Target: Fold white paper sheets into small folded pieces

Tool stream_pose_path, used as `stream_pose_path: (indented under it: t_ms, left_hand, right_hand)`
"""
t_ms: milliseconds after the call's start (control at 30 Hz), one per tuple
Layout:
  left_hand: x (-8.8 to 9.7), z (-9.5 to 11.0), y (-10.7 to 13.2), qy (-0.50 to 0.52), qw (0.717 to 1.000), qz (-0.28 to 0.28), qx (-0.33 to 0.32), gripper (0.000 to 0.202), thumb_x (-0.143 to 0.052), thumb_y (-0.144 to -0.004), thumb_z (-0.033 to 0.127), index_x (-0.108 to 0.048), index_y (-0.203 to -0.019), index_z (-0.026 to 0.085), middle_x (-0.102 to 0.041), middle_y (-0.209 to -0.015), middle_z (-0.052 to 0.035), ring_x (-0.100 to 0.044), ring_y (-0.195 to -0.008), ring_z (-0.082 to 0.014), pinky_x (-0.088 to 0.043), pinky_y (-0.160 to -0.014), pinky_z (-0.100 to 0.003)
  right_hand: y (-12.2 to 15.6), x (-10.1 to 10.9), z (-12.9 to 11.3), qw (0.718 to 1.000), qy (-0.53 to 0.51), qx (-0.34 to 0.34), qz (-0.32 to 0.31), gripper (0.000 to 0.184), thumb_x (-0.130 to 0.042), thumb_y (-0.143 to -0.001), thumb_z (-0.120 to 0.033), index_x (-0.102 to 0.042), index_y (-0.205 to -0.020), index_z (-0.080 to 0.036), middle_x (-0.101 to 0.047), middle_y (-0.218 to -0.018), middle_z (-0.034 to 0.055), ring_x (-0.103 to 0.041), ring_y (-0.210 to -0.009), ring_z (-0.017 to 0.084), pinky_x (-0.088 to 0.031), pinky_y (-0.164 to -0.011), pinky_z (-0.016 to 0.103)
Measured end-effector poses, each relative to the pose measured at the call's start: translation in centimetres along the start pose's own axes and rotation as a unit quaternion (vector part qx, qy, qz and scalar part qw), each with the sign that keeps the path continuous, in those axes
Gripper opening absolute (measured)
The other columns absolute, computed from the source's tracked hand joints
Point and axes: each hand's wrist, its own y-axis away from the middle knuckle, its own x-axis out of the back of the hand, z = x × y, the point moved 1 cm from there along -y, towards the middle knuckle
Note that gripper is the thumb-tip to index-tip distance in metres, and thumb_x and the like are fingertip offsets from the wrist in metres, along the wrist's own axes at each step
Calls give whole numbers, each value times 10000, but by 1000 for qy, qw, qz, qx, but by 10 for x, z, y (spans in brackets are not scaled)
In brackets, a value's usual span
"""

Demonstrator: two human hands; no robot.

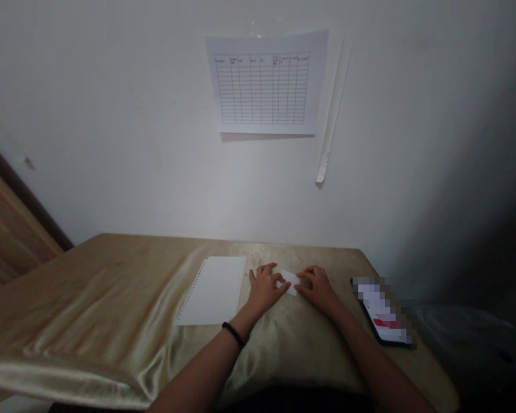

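One small white paper is spanning between left hand and right hand, over the bench | both grips are pinching its edges | hole-edged sheet is lying left, phone is lying right

The table is covered by creased, satiny gold cloth; from its middle, hole-edged white paper is laid at ten o'clock, a phone at three.
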Motion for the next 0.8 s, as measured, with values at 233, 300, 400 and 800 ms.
stream_pose_path:
  t_ms: [233,300,400,800]
  left_hand:
    - [0,0,-2,-24,999,-35,7,361,-785,-743,542,-713,-1030,334,-475,-1492,-28,-358,-1396,-331,-128,-1152,-701]
    - [0,0,-2,-26,999,-38,9,360,-779,-752,541,-705,-1040,336,-472,-1496,-25,-354,-1400,-329,-115,-1154,-702]
    - [-1,-1,-1,-20,999,-37,-1,336,-777,-761,526,-702,-1026,334,-486,-1486,-12,-356,-1398,-325,-112,-1149,-711]
    - [-2,-3,-3,-6,999,-41,-13,294,-783,-767,490,-699,-989,315,-514,-1481,1,-350,-1404,-348,-103,-1119,-752]
  right_hand:
    - [-1,0,0,999,3,-29,-18,496,-835,-682,-431,-713,-1132,-261,-579,-1157,87,-520,-1140,277,-432,-1027,410]
    - [-2,0,0,999,4,-40,-21,532,-851,-655,-442,-713,-1138,-265,-579,-1167,86,-520,-1147,278,-427,-1030,406]
    - [-6,-2,1,998,2,-56,-15,544,-860,-636,-440,-719,-1136,-277,-584,-1178,86,-523,-1150,284,-425,-1027,407]
    - [-30,1,15,994,32,-98,31,214,-682,-796,-270,-779,-985,-295,-645,-977,61,-577,-1001,239,-451,-910,355]
